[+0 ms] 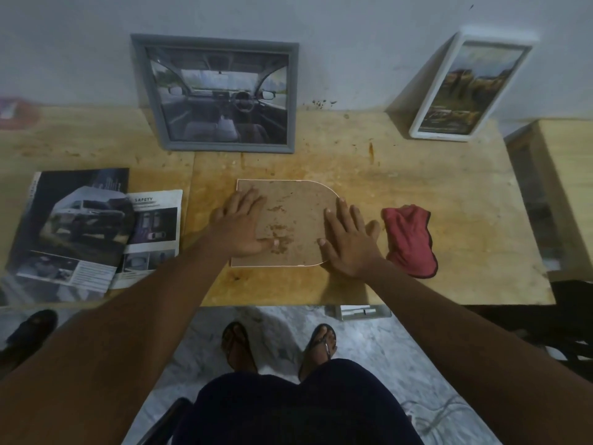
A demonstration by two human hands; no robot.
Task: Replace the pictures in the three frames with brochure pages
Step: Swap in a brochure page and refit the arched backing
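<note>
Yellow wooden table [449, 194]; glossy car brochure [73, 226] open at left. Grey rectangular frame [154, 97] and white rectangular frame [420, 123] lean on the wall. Arch-shaped frame [295, 210] lies face down at centre, brown backing up. Left hand [244, 223] is flat on its left side, right hand [349, 239] flat on its rounded end, fingers straight.

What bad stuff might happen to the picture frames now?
1. The left hand and right hand press flat on the back of the face-down arched frame. Pushing too hard might crack its hidden front.
2. The white frame only leans against the wall, so bumping the table might topple it.
3. The grey frame leans too and may slide.
</note>
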